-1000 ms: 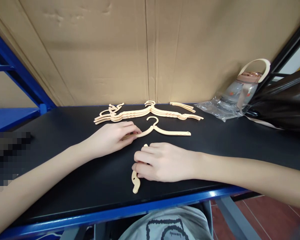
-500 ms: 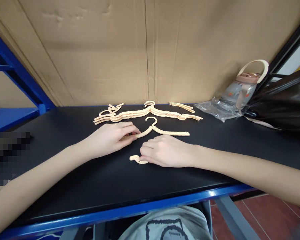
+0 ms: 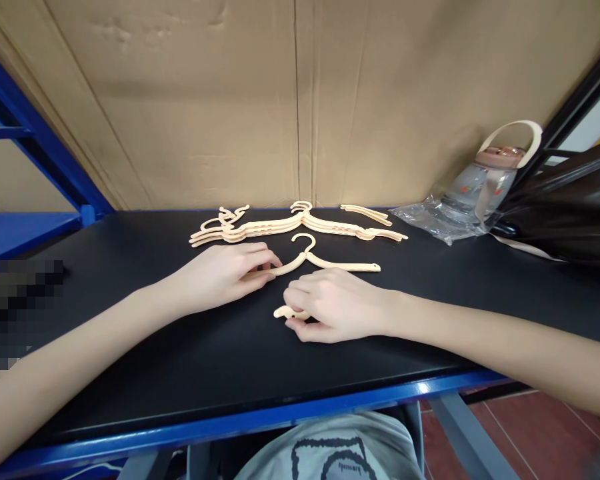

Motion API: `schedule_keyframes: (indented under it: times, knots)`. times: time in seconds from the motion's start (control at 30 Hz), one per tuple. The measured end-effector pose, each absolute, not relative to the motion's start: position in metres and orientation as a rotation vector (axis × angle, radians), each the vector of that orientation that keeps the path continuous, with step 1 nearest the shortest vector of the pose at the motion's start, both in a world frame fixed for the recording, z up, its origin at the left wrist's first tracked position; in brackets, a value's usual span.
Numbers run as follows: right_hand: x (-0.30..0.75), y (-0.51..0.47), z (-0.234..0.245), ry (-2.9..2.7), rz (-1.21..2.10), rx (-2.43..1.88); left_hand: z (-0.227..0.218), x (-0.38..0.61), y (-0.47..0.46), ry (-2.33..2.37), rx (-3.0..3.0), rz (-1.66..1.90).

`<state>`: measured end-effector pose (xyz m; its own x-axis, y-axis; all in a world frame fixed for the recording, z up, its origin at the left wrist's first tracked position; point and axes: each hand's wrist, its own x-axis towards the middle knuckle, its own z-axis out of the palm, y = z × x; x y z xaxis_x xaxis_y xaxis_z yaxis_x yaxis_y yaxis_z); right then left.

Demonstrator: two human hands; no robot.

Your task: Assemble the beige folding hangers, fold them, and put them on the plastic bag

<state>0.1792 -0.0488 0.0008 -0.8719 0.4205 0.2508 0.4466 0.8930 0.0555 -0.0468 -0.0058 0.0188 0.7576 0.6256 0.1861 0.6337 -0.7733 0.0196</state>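
Observation:
A cream hanger (image 3: 344, 266) with a hook lies on the black tabletop in front of me. My left hand (image 3: 233, 270) is closed around its left arm, thumb and fingers pinching it; that arm's outer end is hidden under the hand. Nearer to me, my right hand (image 3: 333, 303) is closed on a small curved cream hanger piece (image 3: 283, 312). Only the piece's rounded left end shows past the fingers, and the rest is covered. The hanger's right arm ends in a flat tip with a small hole, lying free behind my right hand.
Behind the hanger lies a stack of cream hangers (image 3: 275, 227). Loose curved pieces (image 3: 233, 215) are at its left, and thin straight pieces (image 3: 366, 213) at its right. A bottle (image 3: 485, 183) leans by a clear plastic bag (image 3: 433, 217). A cardboard wall (image 3: 180, 100) closes the back.
My right hand has shifted its grip on the small curved piece, and the piece has moved slightly right. The thumb now shows below it. My left hand keeps its hold on the hanger.

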Motion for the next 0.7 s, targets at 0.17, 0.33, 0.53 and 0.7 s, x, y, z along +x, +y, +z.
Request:
schedule_keyframes:
  times: [0.17, 0.33, 0.53, 0.7]
  knots:
    - [0.177, -0.051, 0.004, -2.768, -0.209, -1.006, 0.019, -0.048, -0.005, -1.033, -2.917, -0.272]
    - [0.185, -0.040, 0.006, -2.543, -0.383, -1.549, 0.018, -0.049, -0.005, -1.124, -2.924, -0.285]
    - [0.192, -0.028, 0.007, -2.542, -0.471, -1.611, 0.016, -0.049, -0.004, -1.060, -2.924, -0.296]
    - [0.187, -0.037, 0.006, -2.793, -0.322, -1.130, 0.014, -0.046, -0.006, -0.984, -2.908, -0.304]
